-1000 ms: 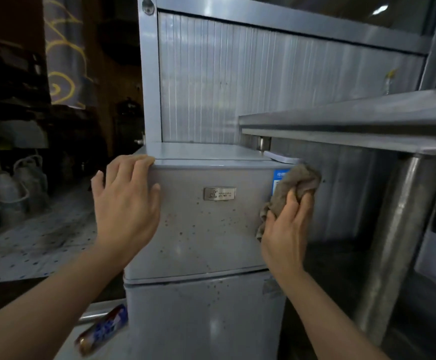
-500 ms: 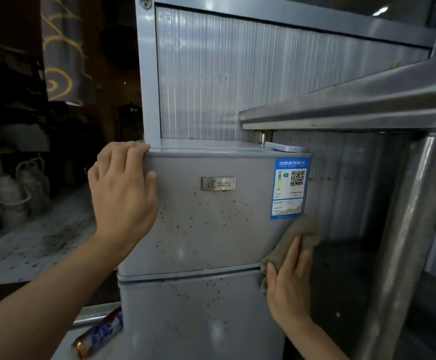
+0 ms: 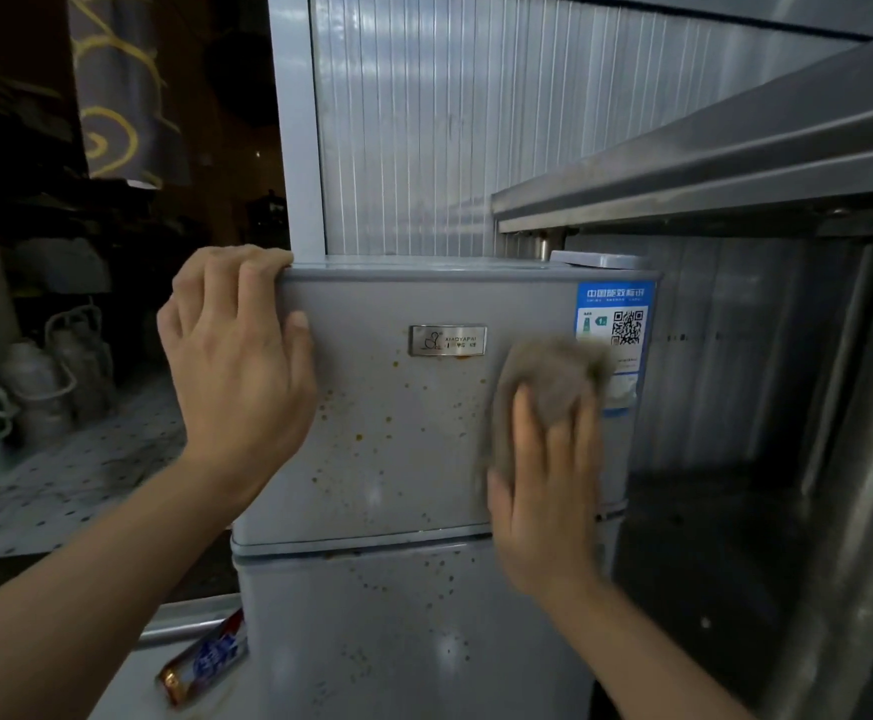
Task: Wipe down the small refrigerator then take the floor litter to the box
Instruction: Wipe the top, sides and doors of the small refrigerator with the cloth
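Grey-silver metal fills the middle of my view: the small refrigerator stands upright right in front of me, its upper door spattered with orange-brown specks. Going from the left, my left hand grips the top left corner of that door, fingers curled over the top edge and thumb pressed flat on the front face, steadying the cabinet. Low by the refrigerator's bottom left corner lies a crumpled wrapper, red and blue, which I take for floor litter waiting for later; the box itself I cannot see. Moving right across the door, past the small nameplate, the thickest stains sit in the bare stretch between my two hands. My right hand presses the brown cloth flat against the right half of the door, fingers fairly straight and spread over it rather than bunched round it, though the blur makes the thumb hard to read. The cloth overlaps the lower edge of the blue label at the door's top right corner. So the dirt lies to the left of my wiping hand, and I judge that hand, already on the door, should sweep leftward toward the braced one. A steel table overhangs the right side.
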The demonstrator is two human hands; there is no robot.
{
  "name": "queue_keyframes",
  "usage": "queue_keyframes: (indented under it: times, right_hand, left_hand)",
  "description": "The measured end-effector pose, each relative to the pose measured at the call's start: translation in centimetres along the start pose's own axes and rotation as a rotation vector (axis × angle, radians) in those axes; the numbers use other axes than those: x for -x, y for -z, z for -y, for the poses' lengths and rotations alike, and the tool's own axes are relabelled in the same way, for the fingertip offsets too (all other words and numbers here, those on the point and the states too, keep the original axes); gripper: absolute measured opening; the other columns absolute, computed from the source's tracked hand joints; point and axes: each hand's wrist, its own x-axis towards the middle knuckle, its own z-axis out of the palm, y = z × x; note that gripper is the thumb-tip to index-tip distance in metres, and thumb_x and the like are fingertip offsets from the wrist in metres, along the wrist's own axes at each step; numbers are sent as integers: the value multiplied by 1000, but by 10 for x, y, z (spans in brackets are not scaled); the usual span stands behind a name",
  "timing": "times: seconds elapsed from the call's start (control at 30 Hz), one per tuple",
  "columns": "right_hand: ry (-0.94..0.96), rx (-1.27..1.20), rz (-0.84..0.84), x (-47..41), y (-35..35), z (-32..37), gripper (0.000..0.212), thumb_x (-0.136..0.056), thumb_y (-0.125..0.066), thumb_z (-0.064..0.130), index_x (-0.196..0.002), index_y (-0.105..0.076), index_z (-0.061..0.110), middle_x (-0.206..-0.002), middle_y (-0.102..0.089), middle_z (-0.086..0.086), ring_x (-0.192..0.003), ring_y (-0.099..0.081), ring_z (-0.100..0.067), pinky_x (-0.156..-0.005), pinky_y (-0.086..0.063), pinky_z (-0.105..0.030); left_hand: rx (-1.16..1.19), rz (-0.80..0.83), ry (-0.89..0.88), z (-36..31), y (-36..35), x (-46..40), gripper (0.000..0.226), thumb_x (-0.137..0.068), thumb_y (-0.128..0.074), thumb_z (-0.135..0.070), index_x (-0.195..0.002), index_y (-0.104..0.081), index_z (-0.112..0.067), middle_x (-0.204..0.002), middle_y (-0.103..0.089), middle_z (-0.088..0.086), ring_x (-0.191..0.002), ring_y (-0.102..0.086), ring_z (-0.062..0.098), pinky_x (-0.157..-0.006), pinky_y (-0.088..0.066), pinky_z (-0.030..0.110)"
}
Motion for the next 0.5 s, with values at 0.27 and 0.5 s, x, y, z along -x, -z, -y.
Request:
queue_keyframes:
  times: [0.27,0.5]
  right_hand:
    - [55,-14,-24,-33,7,20,72,-88,-44,43,-148,-13,17,-152,-16,-14,-143,-9,-37,-116,-13,-50]
    - [-3,-41,-114,-58,9,28,68,-89,-51,33,-145,-18,12,-153,-18,-16,-143,-11,-36,-117,-15,-52]
  left_hand:
    - [-13,55,4,1,7,0,42,-84,-46,-22,-124,-48,-10,-125,-48,11,-122,-34,28,-95,-32,52]
    - [19,61,-10,6,10,-2,40,-86,-42,-25,-123,-50,-11,-124,-51,9,-121,-35,27,-95,-31,49]
